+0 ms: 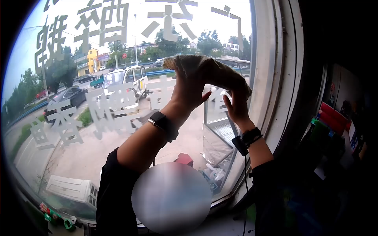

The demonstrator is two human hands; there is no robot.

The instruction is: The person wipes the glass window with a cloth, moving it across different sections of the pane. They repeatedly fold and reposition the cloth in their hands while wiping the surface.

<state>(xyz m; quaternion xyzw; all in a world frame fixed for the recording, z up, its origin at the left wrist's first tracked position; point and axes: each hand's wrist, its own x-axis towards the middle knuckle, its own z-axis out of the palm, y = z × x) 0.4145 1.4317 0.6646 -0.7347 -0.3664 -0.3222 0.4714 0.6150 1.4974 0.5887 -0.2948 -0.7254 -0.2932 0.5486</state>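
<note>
Behind a big window pane (118,129) with white lettering, both raised hands press a crumpled brownish cloth (208,70) against the glass toward twelve o'clock, left hand (189,92) gripping it with curled fingers, right hand (236,106) fingers pinching its lower edge.

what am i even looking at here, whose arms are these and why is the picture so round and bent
This is one picture from a camera worn on a person's head, looking at their own two bare arms; the wide lens bends the edges. The left hand and right hand press a crumpled cloth against a big window with white lettering. Each wrist wears a dark band. Outside are a street, parked cars and trees. Each hand has its grip on the cloth.
</note>
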